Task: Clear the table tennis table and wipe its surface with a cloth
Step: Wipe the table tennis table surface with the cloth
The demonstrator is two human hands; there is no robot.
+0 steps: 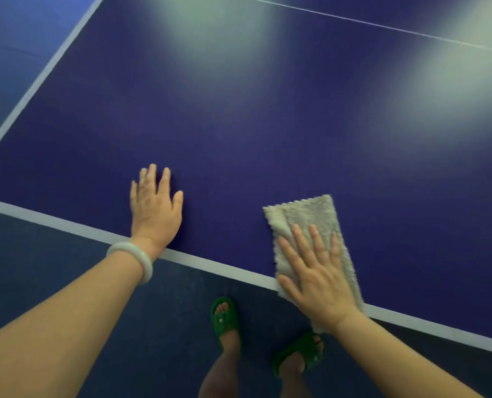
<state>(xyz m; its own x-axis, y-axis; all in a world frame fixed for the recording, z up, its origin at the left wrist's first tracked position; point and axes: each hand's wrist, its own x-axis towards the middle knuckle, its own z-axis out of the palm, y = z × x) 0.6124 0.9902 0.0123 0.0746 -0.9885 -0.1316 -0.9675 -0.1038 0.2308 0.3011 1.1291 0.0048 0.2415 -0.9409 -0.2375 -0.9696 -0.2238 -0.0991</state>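
The grey cloth [311, 214] lies on the blue table [239, 124], across its near white edge line [210, 264]; one corner seems to hang past this line. The right hand [316, 271] presses flat on the cloth, fingers straight. The left hand [155, 208] rests open on the surface just beyond the same line.

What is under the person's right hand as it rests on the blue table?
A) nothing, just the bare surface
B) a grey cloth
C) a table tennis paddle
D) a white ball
B: the right hand lies flat with straight fingers on a grey cloth spread at the near edge of the table, while the left hand rests on the bare surface.
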